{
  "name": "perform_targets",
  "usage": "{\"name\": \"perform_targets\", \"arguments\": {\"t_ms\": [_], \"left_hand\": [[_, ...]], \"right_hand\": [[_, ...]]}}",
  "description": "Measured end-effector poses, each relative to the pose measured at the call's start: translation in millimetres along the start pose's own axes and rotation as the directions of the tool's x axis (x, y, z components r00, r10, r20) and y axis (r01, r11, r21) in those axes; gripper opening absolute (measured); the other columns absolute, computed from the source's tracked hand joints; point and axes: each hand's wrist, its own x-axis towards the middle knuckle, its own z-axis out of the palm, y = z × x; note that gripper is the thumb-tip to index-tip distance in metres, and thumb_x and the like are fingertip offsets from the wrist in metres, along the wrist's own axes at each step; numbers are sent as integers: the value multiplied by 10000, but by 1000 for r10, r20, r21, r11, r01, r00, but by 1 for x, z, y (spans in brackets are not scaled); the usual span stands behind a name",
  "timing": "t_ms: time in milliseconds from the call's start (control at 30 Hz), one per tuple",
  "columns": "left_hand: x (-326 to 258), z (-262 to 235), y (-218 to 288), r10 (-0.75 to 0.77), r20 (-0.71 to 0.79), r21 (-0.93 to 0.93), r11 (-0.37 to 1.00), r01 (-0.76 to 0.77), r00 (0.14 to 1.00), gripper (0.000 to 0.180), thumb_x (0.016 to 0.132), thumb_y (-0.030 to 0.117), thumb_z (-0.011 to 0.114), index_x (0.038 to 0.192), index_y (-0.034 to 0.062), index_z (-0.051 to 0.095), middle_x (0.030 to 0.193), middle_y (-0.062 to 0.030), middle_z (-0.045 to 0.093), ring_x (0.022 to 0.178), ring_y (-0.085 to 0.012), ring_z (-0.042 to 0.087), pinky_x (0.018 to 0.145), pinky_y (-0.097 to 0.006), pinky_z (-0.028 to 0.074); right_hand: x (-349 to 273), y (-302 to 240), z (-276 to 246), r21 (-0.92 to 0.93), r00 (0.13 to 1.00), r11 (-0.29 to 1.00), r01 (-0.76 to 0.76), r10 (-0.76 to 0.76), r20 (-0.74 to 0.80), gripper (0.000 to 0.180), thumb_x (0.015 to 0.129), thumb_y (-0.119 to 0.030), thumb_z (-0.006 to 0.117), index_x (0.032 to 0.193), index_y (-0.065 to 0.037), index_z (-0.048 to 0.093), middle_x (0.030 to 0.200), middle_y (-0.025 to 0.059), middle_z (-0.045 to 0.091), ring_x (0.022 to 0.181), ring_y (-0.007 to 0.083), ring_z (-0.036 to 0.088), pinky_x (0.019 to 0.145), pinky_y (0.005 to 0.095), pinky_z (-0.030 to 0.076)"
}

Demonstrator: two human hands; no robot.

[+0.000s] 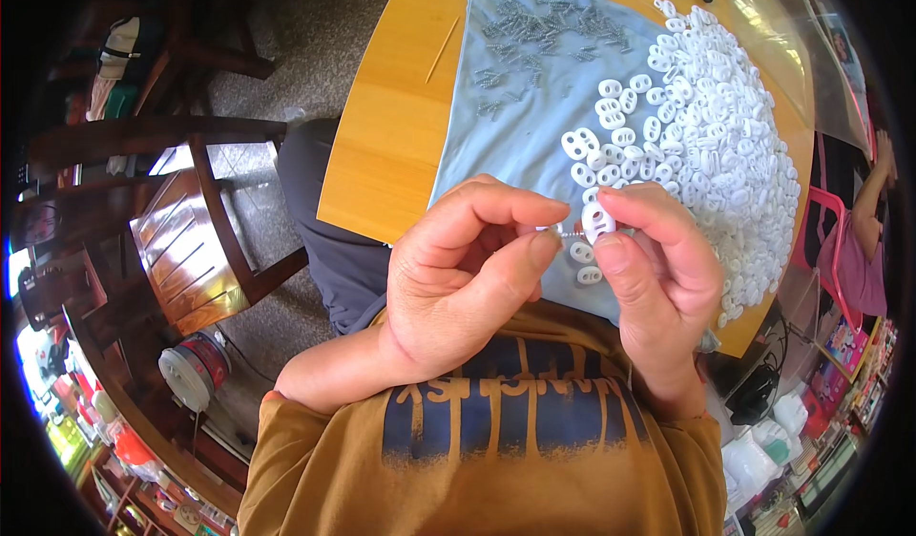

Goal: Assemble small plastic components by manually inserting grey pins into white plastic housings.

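My left hand [465,271] pinches a small metal spring [563,231] between thumb and forefinger. My right hand [660,269] holds a white oval plastic piece with two holes [597,219], and the spring's tip meets it. Both hands hover over the near edge of a light blue cloth [525,145] on a round wooden table [391,126]. A big heap of the same white plastic pieces [725,135] lies on the cloth's right side. Several small metal springs [544,35] are scattered at the cloth's far left.
A thin wooden stick [442,49] lies on the table left of the cloth. A dark wooden chair [181,240] stands to my left. Another person in pink [863,250] sits at the far right. A red and white container [196,369] rests on the floor.
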Motion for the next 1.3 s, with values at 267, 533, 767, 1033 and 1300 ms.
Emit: {"name": "perform_targets", "arguments": {"t_ms": [267,533,767,1033,1300], "left_hand": [[0,-1,-4,-1,1,5,1000,1,1000,195,835,-62,562,1017,1,592,845,-6,520,638,-22,506,553,-154,407],[-2,0,-5,32,1,41,999,-32,999,197,840,-63,557,1028,-11,583,850,-20,528,674,-43,528,596,-166,438],[-5,-3,-6,-22,65,-7,1000,23,998,262,874,-61,509,1133,-32,530,905,-47,564,750,-77,576,654,-188,480],[-2,-2,-3,-77,97,-15,997,79,992,360,884,-12,516,1236,-37,441,966,-109,591,750,-160,613,684,-248,518],[-4,-3,-3,-111,100,-16,994,113,989,394,868,-30,531,1251,-23,437,937,-110,601,724,-161,612,653,-245,515]], "right_hand": [[3,5,-2,-110,993,987,114,-111,30,250,777,13,645,1026,14,617,848,74,609,741,168,555,662,261,427],[9,10,2,-404,894,800,443,-428,133,288,727,21,665,1011,9,621,798,82,625,672,208,568,596,294,441],[6,11,1,-269,961,923,276,-264,82,276,770,17,634,1045,19,613,826,80,618,699,186,556,623,273,436],[5,13,2,-172,962,947,271,-260,89,275,795,4,615,1069,19,608,880,95,614,740,179,555,653,264,440],[6,11,-4,-198,964,949,244,-216,155,287,818,-6,599,1104,9,603,854,81,590,719,163,541,640,255,441]]}}
